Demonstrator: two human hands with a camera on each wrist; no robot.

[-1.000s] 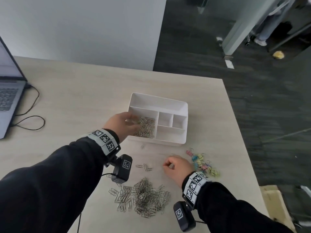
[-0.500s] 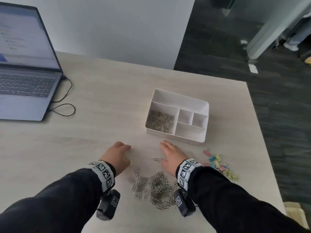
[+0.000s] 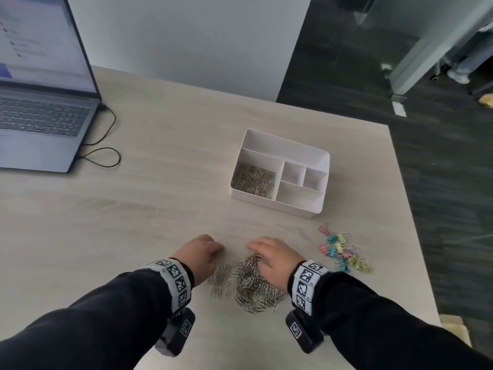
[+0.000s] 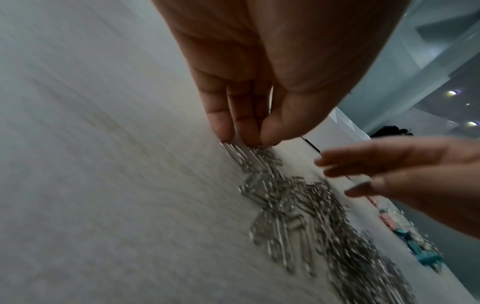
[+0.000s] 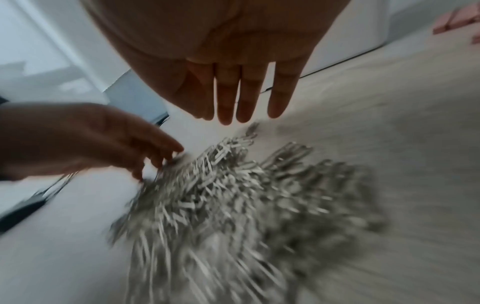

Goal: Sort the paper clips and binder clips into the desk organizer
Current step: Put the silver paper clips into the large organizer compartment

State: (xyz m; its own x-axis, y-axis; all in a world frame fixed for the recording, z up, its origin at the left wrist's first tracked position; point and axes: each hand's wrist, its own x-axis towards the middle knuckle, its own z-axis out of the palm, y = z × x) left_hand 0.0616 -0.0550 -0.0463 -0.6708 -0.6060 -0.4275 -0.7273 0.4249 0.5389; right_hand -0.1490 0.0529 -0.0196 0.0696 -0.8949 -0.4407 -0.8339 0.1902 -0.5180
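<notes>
A loose pile of silver paper clips lies near the table's front edge. My left hand sits at the pile's left far corner, with its bent fingertips touching the outermost clips. My right hand covers the pile's right far side, fingers straight and holding nothing. The white desk organizer stands beyond the hands, with more paper clips in its large left compartment. Pastel binder clips lie in a heap right of my right hand.
An open laptop stands at the far left, and its black cable loops onto the table. The organizer's three smaller compartments hold nothing. The table's right edge runs close to the binder clips, with dark floor beyond.
My left hand left the organizer's paper clip compartment and came back to the pile. My right hand opened flat and moved onto the pile. Both hands drew nearer the clips.
</notes>
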